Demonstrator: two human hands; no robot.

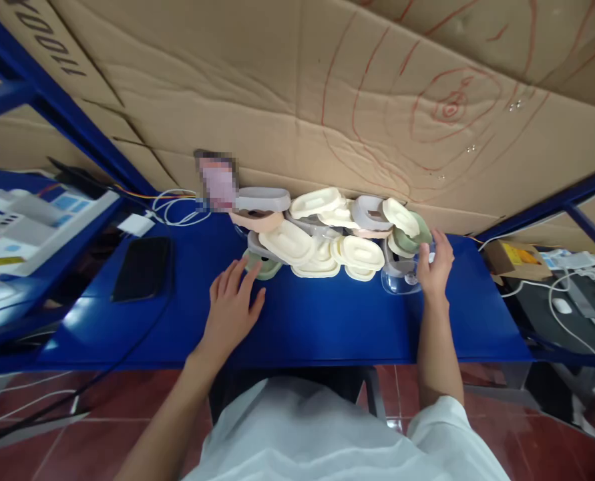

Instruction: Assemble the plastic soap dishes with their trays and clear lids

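A heap of cream, grey, pink and pale green plastic lids and trays (327,234) lies at the back of a blue table (302,321). My left hand (232,304) rests flat on the table with its fingers spread, fingertips close to a pale green piece (264,268) at the heap's left end. At the right end of the heap, my right hand (435,264) has its fingers curled around a clear plastic container (402,277).
A black phone (143,267) lies on the table's left part, with a white charger and cables (169,210) behind it. Cardboard sheets (327,87) form the back wall. Blue shelving with boxes stands left; a mouse (560,305) and cables sit right.
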